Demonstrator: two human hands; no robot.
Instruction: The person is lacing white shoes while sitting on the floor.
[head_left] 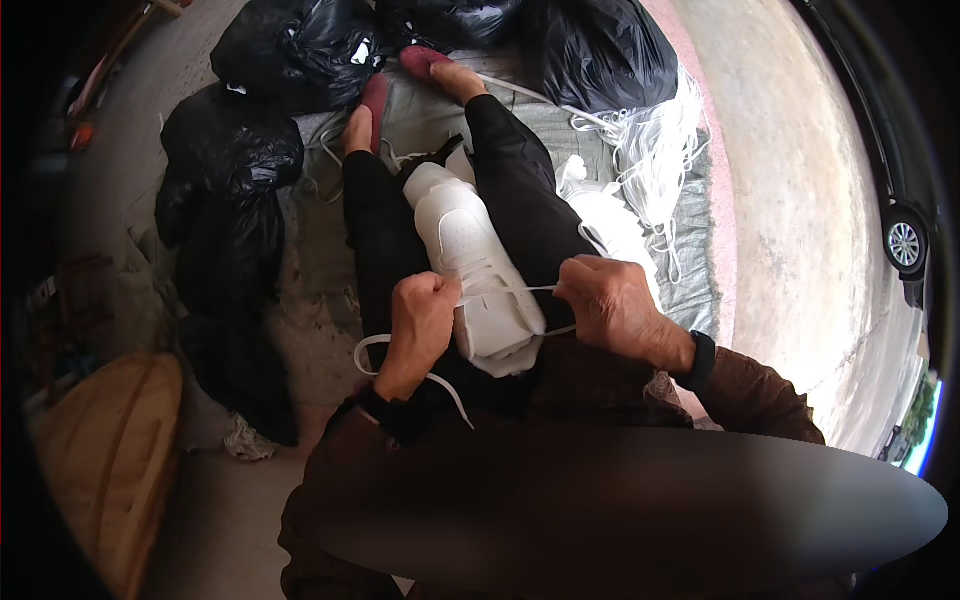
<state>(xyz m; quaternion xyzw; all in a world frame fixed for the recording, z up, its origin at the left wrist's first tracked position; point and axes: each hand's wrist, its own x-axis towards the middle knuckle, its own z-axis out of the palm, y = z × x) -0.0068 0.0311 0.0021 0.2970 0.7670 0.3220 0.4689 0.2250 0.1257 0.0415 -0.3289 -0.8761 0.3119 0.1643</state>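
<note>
Between my legs lies a white shoe upper (pixel 478 240), with more white pieces lined up beyond it toward my feet. A white shoelace (pixel 510 291) runs across it, stretched between my two fists. My left hand (pixel 422 318) is closed on one part of the lace at the upper's left edge, and a loose end (pixel 445 385) curls around below that wrist. At the right edge my right hand (pixel 612 305) pinches the other part of the lace, its fingers curled in. Further white pieces (pixel 608 215) lie beside my right thigh.
Black plastic bags (pixel 230 150) stand along the left and around my feet. A bundle of white laces (pixel 655 150) hangs beside the far right bag (pixel 605 55). A wooden board (pixel 110 460) is at lower left, and a dark car (pixel 900 200) stands at far right.
</note>
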